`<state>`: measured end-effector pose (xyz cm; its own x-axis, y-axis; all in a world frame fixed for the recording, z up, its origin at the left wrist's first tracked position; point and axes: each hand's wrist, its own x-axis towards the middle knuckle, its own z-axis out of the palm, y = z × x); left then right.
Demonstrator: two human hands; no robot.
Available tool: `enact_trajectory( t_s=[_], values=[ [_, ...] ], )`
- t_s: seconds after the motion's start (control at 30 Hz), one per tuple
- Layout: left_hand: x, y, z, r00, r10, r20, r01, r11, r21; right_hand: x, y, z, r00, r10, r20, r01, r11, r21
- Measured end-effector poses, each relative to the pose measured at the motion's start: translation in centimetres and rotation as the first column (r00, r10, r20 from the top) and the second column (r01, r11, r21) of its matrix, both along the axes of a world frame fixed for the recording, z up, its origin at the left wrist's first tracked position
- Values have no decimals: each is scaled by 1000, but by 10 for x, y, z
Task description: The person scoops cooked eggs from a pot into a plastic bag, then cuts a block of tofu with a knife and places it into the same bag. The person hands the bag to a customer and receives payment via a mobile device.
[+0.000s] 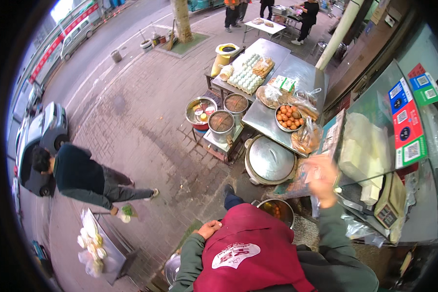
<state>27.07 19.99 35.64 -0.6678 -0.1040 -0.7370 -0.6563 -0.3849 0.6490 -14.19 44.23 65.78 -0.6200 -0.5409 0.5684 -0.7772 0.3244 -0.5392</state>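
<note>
My right hand [322, 182] is blurred, over a board beside the glass-fronted counter; whether it holds anything I cannot tell. My left hand [209, 229] rests with bent fingers at the edge of the dark red apron [241, 248], nothing visible in it. Just ahead stands a big pot with a metal lid [271, 157]. Past it, on the metal table [261, 118], are a bowl of brown eggs [289, 117] and plastic bags of food [306, 138]. A pot of broth [277, 211] sits low by my legs. White blocks in plastic [361, 149] lie behind the glass, near a scale [387, 213].
Steel pots [221, 126] stand on a low stove left of the lidded pot. Trays of pale eggs [245, 74] lie further back. A person [80, 171] with a bag of greens [127, 211] walks beside a side table [111, 252]. A pole [337, 36] rises at the right.
</note>
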Motion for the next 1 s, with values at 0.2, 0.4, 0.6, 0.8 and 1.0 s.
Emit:
enact_trajectory(
  t_s=[0.2, 0.4, 0.6, 0.8, 1.0],
  values=[
    [-110, -144, -119, 992, 122, -42, -121, 992, 27, -1, -106, -331, 874, 165, 457, -272, 946, 179],
    [-219, -234, -183, 954, -297, -51, 274, 927, -257, -33, -177, -411, 768, 117, 630, -226, 970, 95],
    [-307, -306, -207, 843, -533, 74, 538, 828, -158, -102, -171, -431, 777, -300, 553, 272, 953, 135],
    [-382, -382, -278, 494, -868, -45, 796, 473, -378, -127, -164, -475, 553, -612, 566, 662, 735, 146],
    [-397, -447, -358, 330, -933, -147, 930, 348, -123, -76, -305, -525, 251, -533, 808, 825, 554, 110]
  ],
)
